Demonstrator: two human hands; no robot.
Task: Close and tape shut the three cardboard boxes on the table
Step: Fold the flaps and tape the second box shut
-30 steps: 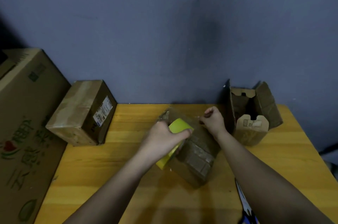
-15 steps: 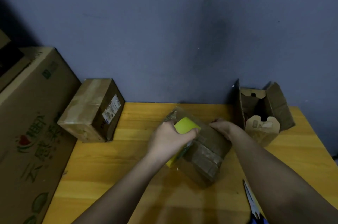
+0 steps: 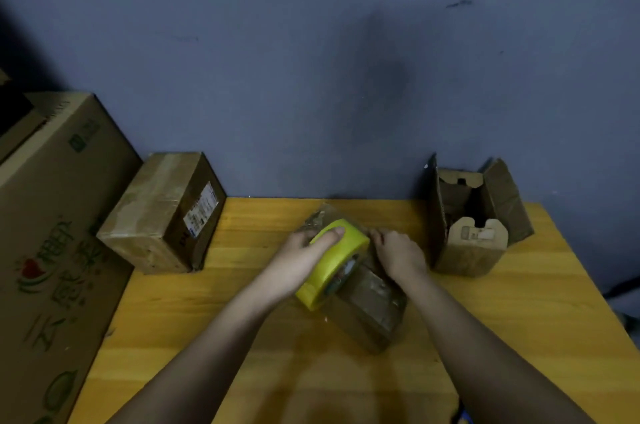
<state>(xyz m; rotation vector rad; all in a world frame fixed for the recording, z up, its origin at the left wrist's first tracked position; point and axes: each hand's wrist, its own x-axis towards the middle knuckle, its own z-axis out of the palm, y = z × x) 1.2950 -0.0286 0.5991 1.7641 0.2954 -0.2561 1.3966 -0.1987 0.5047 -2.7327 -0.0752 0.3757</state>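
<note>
Left hand (image 3: 298,262) curled around yellow tape roll (image 3: 332,262), thumb across its rim, roll pressed on edge against middle box (image 3: 372,302). Right hand (image 3: 400,255) flat on that box, fingers fairly straight, pressing down. Middle box lying askew at centre of counter (image 3: 242,302). Taped box (image 3: 162,212) at back left corner, against big carton (image 3: 52,233). Open box (image 3: 474,219) upright at back right, flaps raised, near right hand.
</note>
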